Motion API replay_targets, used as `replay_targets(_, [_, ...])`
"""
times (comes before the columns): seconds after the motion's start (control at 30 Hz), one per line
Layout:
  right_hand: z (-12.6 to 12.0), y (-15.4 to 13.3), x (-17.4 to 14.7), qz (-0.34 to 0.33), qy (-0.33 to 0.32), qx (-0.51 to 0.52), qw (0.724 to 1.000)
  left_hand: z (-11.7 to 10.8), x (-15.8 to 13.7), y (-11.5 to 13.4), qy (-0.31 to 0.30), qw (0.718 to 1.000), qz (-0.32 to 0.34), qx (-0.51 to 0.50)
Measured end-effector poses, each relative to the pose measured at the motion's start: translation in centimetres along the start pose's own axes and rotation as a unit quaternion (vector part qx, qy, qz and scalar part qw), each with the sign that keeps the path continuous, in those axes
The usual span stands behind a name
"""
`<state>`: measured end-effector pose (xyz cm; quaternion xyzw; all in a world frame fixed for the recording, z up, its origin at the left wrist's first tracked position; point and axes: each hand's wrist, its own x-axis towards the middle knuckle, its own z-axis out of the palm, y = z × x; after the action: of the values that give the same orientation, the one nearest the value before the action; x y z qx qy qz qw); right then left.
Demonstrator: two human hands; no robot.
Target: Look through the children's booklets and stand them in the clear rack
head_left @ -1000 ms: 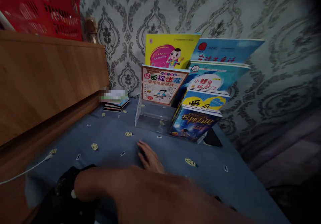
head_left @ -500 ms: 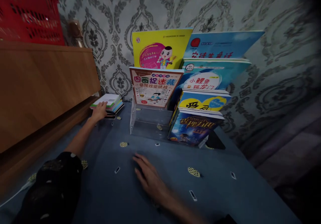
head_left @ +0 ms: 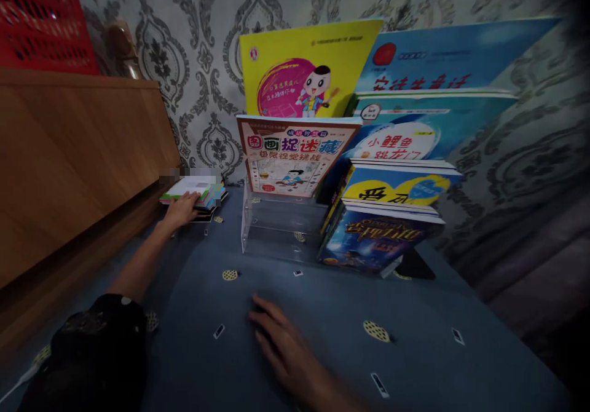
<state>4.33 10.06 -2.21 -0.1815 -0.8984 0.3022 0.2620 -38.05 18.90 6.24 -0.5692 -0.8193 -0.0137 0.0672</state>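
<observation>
At the far left, my left hand [head_left: 181,210] lies against the front of a low stack of books [head_left: 191,186], its fingers spread over the upper edge. The stack lies flat, with a pale cover on top, and part of the picture there is blurred into blocks. My right hand [head_left: 288,350] is low over the blue patterned tablecloth, fingers apart and holding nothing. Beyond it stands a clear acrylic book rack [head_left: 281,240]. Its left side bears a yellow book [head_left: 276,61] and a brown-edged picture book [head_left: 295,160]; several blue books [head_left: 373,240] fill the right side in tiers.
A wooden cabinet [head_left: 83,172] runs along the left, with a red plastic basket [head_left: 41,27] on top. Behind the rack is a patterned wall [head_left: 203,92]. A dark flat object [head_left: 417,265] lies by the rack's right end. A white cable [head_left: 21,382] shows at lower left.
The view has shifted closer to the rack, so the books look larger. My left hand stays at the stack. The fingers of my right hand remain apart above the cloth.
</observation>
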Motion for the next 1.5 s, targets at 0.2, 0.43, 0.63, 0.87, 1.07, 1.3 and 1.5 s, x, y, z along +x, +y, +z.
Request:
replay_targets(0.2, [-0.3, -0.2, 0.2, 0.008, -0.002, 0.008, 1.0, -1.3, 2.5, -1.8, -0.022, 1.0, 0.005, -0.019])
replay_targets(0.43, [0.2, 0.6, -0.1, -0.003, 0.014, 0.003, 1.0, -2.4, 5.0, -2.0, -0.045, 0.999, -0.015, -0.01])
replay_targets(0.63, [0.1, 0.6, -0.2, -0.003, 0.01, 0.002, 1.0, -4.3, 6.9, -1.3, -0.086, 0.996, 0.014, 0.027])
replay_targets(0.87, [-0.2, 0.1, 0.4, 0.015, -0.001, 0.021, 1.0, -4.0, 6.5, 0.5, -0.085, 0.991, 0.041, 0.095])
replay_targets(1.07, [-0.5, -0.4, 0.6, 0.02, 0.0, 0.032, 0.999, -4.5, 4.2, 0.7, -0.054, 0.988, 0.05, 0.135])
replay_targets(1.3, [-1.0, -1.1, 1.0, 0.022, -0.01, 0.038, 0.999, -5.6, 2.3, -0.6, -0.074, 0.988, 0.063, 0.121])
replay_targets(1.5, [-1.2, -1.4, 1.3, 0.029, -0.015, 0.046, 0.998, -3.4, 0.9, -1.2, -0.057, 0.993, 0.046, 0.095])
